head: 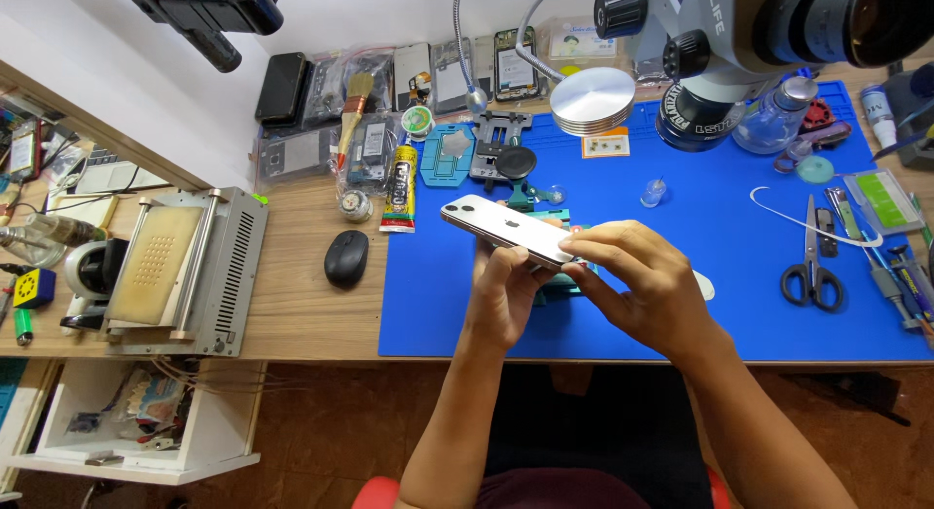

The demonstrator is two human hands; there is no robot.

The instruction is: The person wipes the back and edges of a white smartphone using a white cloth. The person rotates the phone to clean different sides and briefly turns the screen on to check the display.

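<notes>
White glossy phone [503,226], back up, tilted, gripped by left hand [506,297] from below and right hand [645,288] at 3 o'clock, above blue mat [720,227].

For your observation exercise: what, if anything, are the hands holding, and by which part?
A white smartphone, back up: left hand grips its near edge, right hand its right end.
</notes>
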